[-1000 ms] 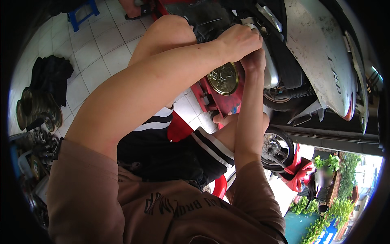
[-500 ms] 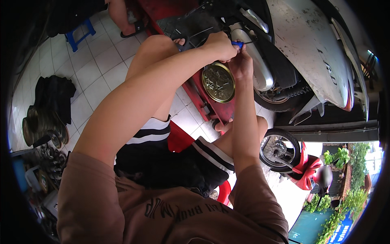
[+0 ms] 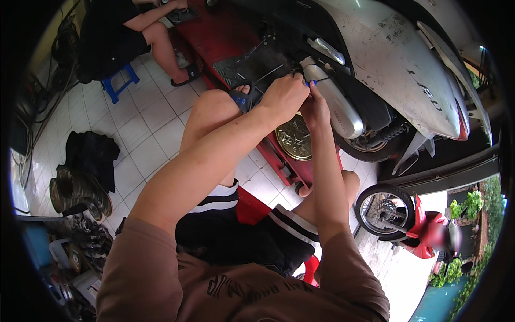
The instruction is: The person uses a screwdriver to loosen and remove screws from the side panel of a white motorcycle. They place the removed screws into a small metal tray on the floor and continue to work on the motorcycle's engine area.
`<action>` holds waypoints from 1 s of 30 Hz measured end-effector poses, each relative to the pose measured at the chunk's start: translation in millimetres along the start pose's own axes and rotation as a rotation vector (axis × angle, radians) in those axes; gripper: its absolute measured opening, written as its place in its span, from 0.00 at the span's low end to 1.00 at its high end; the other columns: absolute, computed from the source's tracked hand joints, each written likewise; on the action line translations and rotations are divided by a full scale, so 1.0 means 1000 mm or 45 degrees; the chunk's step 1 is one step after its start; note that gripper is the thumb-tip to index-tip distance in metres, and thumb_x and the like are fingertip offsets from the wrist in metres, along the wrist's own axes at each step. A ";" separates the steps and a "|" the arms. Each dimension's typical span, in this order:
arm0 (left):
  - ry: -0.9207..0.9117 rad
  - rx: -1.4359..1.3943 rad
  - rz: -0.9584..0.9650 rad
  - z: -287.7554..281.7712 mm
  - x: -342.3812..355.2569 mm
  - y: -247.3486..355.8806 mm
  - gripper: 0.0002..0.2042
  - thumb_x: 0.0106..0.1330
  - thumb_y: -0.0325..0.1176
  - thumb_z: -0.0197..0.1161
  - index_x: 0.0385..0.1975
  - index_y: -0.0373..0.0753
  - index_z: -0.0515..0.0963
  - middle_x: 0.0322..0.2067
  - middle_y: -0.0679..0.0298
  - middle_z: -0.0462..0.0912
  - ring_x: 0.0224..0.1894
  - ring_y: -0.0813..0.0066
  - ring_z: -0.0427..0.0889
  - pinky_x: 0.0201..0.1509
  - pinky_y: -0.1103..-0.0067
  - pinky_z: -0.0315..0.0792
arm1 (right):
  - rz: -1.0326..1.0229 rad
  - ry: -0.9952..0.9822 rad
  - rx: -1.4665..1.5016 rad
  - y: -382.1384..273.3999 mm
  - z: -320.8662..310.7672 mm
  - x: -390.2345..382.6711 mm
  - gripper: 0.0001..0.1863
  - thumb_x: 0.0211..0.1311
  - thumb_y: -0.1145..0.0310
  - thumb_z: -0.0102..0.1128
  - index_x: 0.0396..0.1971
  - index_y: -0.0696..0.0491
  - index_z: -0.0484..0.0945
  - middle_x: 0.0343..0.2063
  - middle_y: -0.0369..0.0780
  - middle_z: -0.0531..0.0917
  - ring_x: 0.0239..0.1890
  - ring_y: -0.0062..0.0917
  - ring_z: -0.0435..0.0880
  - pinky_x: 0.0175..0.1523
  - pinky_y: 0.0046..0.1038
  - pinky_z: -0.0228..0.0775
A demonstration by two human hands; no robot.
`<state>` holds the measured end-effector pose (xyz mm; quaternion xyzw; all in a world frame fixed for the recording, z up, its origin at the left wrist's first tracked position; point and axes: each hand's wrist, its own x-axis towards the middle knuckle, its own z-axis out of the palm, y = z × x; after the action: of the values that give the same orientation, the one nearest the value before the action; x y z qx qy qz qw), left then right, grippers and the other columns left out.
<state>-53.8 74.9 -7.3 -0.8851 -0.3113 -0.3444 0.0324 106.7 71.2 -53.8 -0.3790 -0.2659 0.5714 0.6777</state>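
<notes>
My left hand and my right hand meet in front of the motorbike's engine side. Between their fingertips shows a small blue piece, with a thin dark line beside it; its exact kind is too small to tell. The right fingers pinch it. My left fingers are curled closed against it, and what they hold is hidden. Just beyond my hands is a long silver exhaust guard on the grey motorbike. Below my hands, a round gold-coloured metal tray is partly covered by my right wrist.
The tray rests on a red lift platform. At upper left, another person sits on a blue stool. Dark cloth and worn metal parts lie on the tiled floor at left. A red motorbike stands at right.
The view has shifted, so the scene sits lower and more of the seated person shows. My hands remain together at the blue piece, of which less is visible now.
</notes>
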 end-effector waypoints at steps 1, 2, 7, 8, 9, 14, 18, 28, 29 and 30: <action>-0.017 -0.112 -0.086 -0.002 0.000 -0.002 0.09 0.52 0.23 0.61 0.33 0.28 0.77 0.34 0.50 0.77 0.40 0.54 0.81 0.40 0.68 0.77 | 0.000 -0.008 0.032 0.001 0.002 0.002 0.09 0.65 0.62 0.56 0.35 0.52 0.74 0.31 0.36 0.81 0.35 0.22 0.78 0.45 0.25 0.69; -0.043 -0.245 -0.208 -0.003 0.000 -0.003 0.09 0.53 0.25 0.63 0.33 0.28 0.77 0.34 0.49 0.77 0.40 0.52 0.80 0.40 0.67 0.76 | 0.031 -0.029 0.052 0.001 0.004 0.003 0.07 0.64 0.65 0.56 0.34 0.53 0.73 0.31 0.37 0.81 0.35 0.22 0.78 0.45 0.27 0.69; -0.456 -1.017 -1.016 -0.003 0.012 -0.005 0.24 0.68 0.50 0.51 0.25 0.33 0.77 0.15 0.55 0.76 0.16 0.68 0.78 0.16 0.74 0.70 | 0.022 0.005 0.121 0.001 0.013 -0.002 0.07 0.63 0.66 0.57 0.30 0.53 0.73 0.27 0.36 0.78 0.33 0.24 0.77 0.43 0.28 0.68; -0.500 -1.275 -1.155 -0.001 0.014 -0.008 0.27 0.69 0.54 0.45 0.24 0.34 0.75 0.15 0.60 0.74 0.13 0.75 0.73 0.12 0.78 0.64 | 0.042 -0.064 0.095 -0.003 0.002 0.004 0.07 0.63 0.65 0.57 0.31 0.53 0.72 0.27 0.36 0.78 0.32 0.24 0.77 0.43 0.28 0.69; -0.554 -1.541 -1.298 0.005 0.014 -0.008 0.30 0.71 0.58 0.39 0.23 0.35 0.74 0.15 0.64 0.73 0.11 0.82 0.67 0.09 0.83 0.58 | 0.067 -0.116 0.071 -0.003 -0.016 0.009 0.07 0.63 0.65 0.57 0.31 0.53 0.72 0.27 0.36 0.78 0.32 0.24 0.76 0.42 0.28 0.69; -0.666 -2.067 -1.447 0.006 0.014 -0.015 0.27 0.74 0.53 0.36 0.25 0.36 0.72 0.17 0.68 0.69 0.13 0.85 0.58 0.13 0.86 0.52 | 0.017 -0.161 0.011 -0.007 -0.005 -0.004 0.09 0.65 0.62 0.55 0.34 0.53 0.72 0.29 0.37 0.78 0.32 0.24 0.76 0.40 0.28 0.69; -1.069 -2.266 -1.514 -0.006 0.018 -0.012 0.33 0.72 0.59 0.29 0.29 0.33 0.70 0.20 0.66 0.68 0.16 0.83 0.57 0.15 0.87 0.52 | 0.088 -0.088 -0.075 -0.009 -0.020 -0.001 0.12 0.64 0.56 0.57 0.34 0.50 0.74 0.27 0.33 0.76 0.28 0.21 0.72 0.30 0.25 0.60; -0.953 -2.561 -1.527 0.015 0.017 -0.022 0.27 0.72 0.58 0.36 0.28 0.37 0.67 0.18 0.72 0.61 0.15 0.87 0.53 0.14 0.88 0.49 | 0.105 -0.139 -0.095 -0.006 -0.011 -0.009 0.16 0.67 0.54 0.53 0.38 0.52 0.74 0.30 0.33 0.78 0.33 0.19 0.75 0.42 0.24 0.69; -0.919 -2.527 -1.498 0.014 0.017 -0.022 0.26 0.72 0.57 0.38 0.28 0.37 0.67 0.18 0.71 0.62 0.15 0.88 0.54 0.14 0.88 0.49 | 0.116 -0.152 -0.091 -0.006 -0.013 -0.008 0.16 0.67 0.54 0.53 0.38 0.52 0.74 0.31 0.34 0.79 0.34 0.19 0.75 0.43 0.24 0.68; -0.891 -2.498 -1.466 0.012 0.017 -0.020 0.25 0.72 0.56 0.41 0.28 0.37 0.68 0.18 0.71 0.63 0.15 0.88 0.54 0.15 0.88 0.50 | 0.124 -0.160 -0.092 -0.006 -0.013 -0.009 0.16 0.67 0.53 0.53 0.38 0.52 0.75 0.31 0.34 0.79 0.34 0.19 0.76 0.43 0.24 0.68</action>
<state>-48.4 102.9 -8.4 -0.3079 -0.2584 -0.1391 -0.9050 118.7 59.3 -55.3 -0.3790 -0.3094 0.6164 0.6170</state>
